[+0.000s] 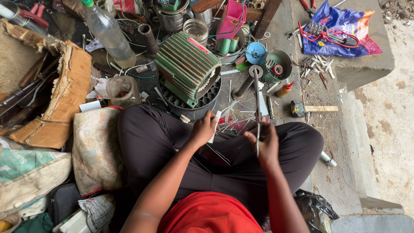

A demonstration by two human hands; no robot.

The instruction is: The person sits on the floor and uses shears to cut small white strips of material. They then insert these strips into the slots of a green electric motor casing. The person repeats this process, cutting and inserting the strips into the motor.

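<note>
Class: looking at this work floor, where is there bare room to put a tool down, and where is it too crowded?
Bare: the concrete ledge right of the hammer and below the blue bag. Crowded: around the green motor, the bottle and before both hands.

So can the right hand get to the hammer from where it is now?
Probably yes. The hammer lies in the open on the concrete just beyond the right knee, nothing on it, but the right hand already holds a thin strip and would have to free itself first.

Hammer, plastic bottle, blue bag
</note>
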